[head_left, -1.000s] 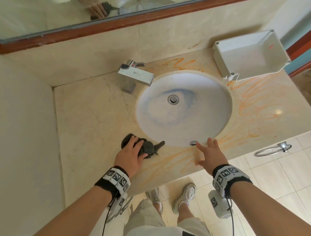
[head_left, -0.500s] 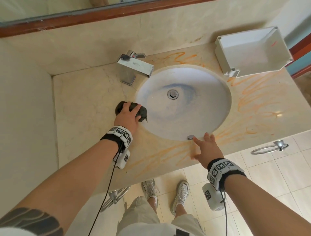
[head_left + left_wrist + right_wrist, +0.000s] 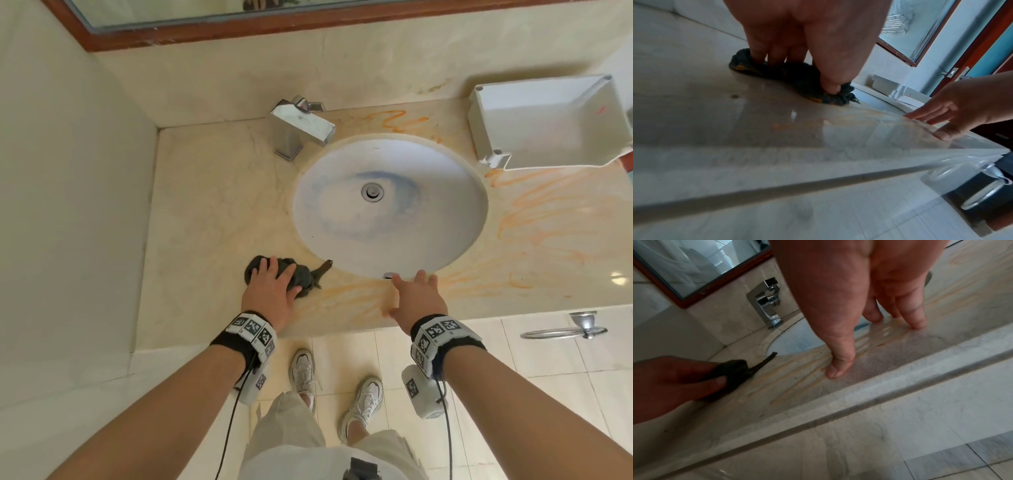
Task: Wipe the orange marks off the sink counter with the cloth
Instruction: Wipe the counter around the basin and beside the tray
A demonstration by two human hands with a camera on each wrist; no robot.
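A crumpled dark grey cloth (image 3: 303,277) lies on the beige marble counter (image 3: 212,212), left of the round white basin (image 3: 390,205). My left hand (image 3: 270,287) presses down on it, with fingers curled over the top and the thumb pinching its side (image 3: 830,84). Orange marks (image 3: 342,298) streak the front strip between my hands. More orange marks run right of the basin (image 3: 534,219) and behind it (image 3: 400,120). My right hand (image 3: 416,294) rests flat on the front strip with fingers spread, holding nothing. The right wrist view shows its fingertips (image 3: 838,369) touching the streaked marble.
A chrome faucet (image 3: 301,126) stands behind the basin on the left. At the back right corner sits a white plastic tray (image 3: 548,120). A wall closes off the counter's left side, and a mirror hangs above. A chrome towel ring (image 3: 565,330) hangs below the front edge.
My left hand pushed the cloth back along the basin's left side, then drew it forward again to the front strip. The right hand stayed planted.
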